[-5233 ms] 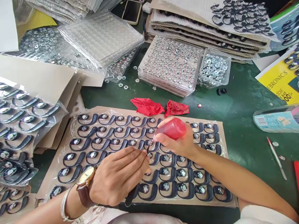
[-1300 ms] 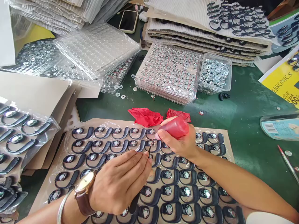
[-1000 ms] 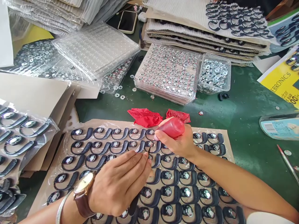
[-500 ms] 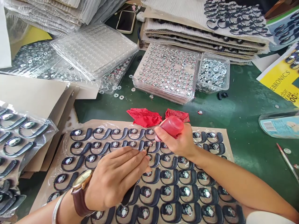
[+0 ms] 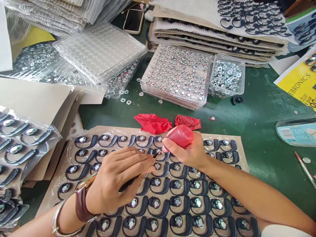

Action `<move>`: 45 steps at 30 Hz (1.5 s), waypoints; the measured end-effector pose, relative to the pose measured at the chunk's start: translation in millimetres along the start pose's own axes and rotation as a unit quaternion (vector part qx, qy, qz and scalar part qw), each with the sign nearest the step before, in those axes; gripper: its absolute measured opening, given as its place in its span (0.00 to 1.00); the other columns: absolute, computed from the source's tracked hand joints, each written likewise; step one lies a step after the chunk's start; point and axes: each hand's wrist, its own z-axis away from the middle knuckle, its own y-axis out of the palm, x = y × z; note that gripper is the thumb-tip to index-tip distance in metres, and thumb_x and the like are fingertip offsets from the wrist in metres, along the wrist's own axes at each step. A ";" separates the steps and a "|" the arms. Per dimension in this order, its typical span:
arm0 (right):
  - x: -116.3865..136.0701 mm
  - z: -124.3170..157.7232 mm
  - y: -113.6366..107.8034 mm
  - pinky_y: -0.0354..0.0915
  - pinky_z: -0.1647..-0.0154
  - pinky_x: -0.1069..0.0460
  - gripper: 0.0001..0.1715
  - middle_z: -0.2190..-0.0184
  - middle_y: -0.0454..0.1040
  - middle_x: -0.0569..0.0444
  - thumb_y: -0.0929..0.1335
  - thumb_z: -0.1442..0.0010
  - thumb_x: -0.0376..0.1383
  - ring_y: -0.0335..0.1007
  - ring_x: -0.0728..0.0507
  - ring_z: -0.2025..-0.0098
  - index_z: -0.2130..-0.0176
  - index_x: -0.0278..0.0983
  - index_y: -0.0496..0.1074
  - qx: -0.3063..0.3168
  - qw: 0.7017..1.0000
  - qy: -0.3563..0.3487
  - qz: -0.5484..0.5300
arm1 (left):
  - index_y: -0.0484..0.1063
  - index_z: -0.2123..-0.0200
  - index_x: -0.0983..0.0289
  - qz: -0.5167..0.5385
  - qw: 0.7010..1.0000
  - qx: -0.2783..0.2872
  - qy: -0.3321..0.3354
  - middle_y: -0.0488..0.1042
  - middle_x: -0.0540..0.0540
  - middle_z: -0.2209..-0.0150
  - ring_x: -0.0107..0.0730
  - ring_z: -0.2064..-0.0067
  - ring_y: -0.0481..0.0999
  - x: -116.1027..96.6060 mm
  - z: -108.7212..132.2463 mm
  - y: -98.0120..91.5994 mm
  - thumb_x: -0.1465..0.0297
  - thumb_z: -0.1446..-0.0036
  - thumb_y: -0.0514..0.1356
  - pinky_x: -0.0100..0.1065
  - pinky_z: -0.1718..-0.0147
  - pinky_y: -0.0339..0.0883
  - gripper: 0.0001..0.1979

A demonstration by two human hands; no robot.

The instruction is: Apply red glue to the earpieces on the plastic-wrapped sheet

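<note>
I see the bottle [image 5: 181, 135] gripped in the right hand [image 5: 191, 154], tilted down just beside an earpiece [image 5: 157, 152] in the second row; the left hand [image 5: 120, 177] pinches a dark tool [image 5: 128, 184] there. Around them is the card [image 5: 50, 197], then two red cloths [image 5: 153, 124] on the desk [image 5: 111, 115].

phone [image 5: 133, 21] — screen dark, beside white object [image 5: 149, 15] | yellow printed sheet [image 5: 298, 85] — right edge

Green table [image 5: 261, 98]: dark, glossy, smudged toward the right.
Cardboard sheet [image 5: 50, 197]: lies flat along the near side.
Red scraps [image 5: 153, 124]: lie crumpled at the sheet's far edge.
Tray stack [image 5: 172, 97]: stands beyond, beside the washer box [image 5: 242, 82].
Loose washers [image 5: 128, 102]: scattered left of the stack.
Phone [image 5: 133, 21]: lies screen-up farther back.
</note>
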 end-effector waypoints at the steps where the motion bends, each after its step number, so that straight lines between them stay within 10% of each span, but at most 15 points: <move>1: 0.2 0.1 0.5 0.70 0.71 0.52 0.13 0.78 0.75 0.55 0.71 0.43 0.45 0.72 0.47 0.75 0.71 0.38 0.73 0.003 1.000 -0.004 -0.002 | 0.72 0.57 0.64 0.011 1.000 -0.012 -0.015 0.79 0.53 0.62 0.28 0.61 0.78 1.3 -1.7 -0.5 0.80 0.43 0.57 0.32 0.59 0.72 0.12; 9: 5.5 2.1 1.7 0.70 0.70 0.52 0.12 0.73 0.77 0.54 0.75 0.49 0.40 0.73 0.47 0.73 0.68 0.37 0.71 -0.006 0.997 -0.076 -0.026 | 0.74 0.65 0.63 0.040 0.993 -0.037 -0.102 0.79 0.50 0.66 0.26 0.64 0.78 6.5 -11.7 -4.4 0.77 0.41 0.59 0.27 0.63 0.72 0.05; 18: 27.0 -16.4 -28.3 0.67 0.74 0.52 0.17 0.74 0.75 0.55 0.71 0.44 0.47 0.69 0.48 0.74 0.74 0.37 0.71 0.055 0.995 0.060 -0.056 | 0.72 0.56 0.67 -0.066 0.996 0.012 0.059 0.79 0.57 0.59 0.32 0.59 0.78 -2.6 6.4 3.8 0.77 0.40 0.53 0.36 0.56 0.73 0.11; 25: 13.6 -13.5 -10.0 0.68 0.68 0.51 0.14 0.73 0.75 0.55 0.72 0.44 0.45 0.71 0.47 0.71 0.70 0.37 0.72 0.057 0.995 0.040 -0.066 | 0.74 0.57 0.74 -0.197 0.966 -0.004 0.165 0.77 0.63 0.56 0.41 0.51 0.76 -14.8 19.3 19.4 0.77 0.37 0.46 0.41 0.48 0.69 0.17; 45: 15.1 -9.3 -17.6 0.69 0.72 0.52 0.10 0.75 0.76 0.54 0.71 0.42 0.42 0.71 0.48 0.75 0.66 0.37 0.72 0.019 0.992 0.035 -0.119 | 0.74 0.57 0.74 -0.197 0.968 0.011 0.157 0.78 0.63 0.58 0.40 0.54 0.78 -17.2 12.1 13.9 0.78 0.36 0.46 0.39 0.53 0.73 0.17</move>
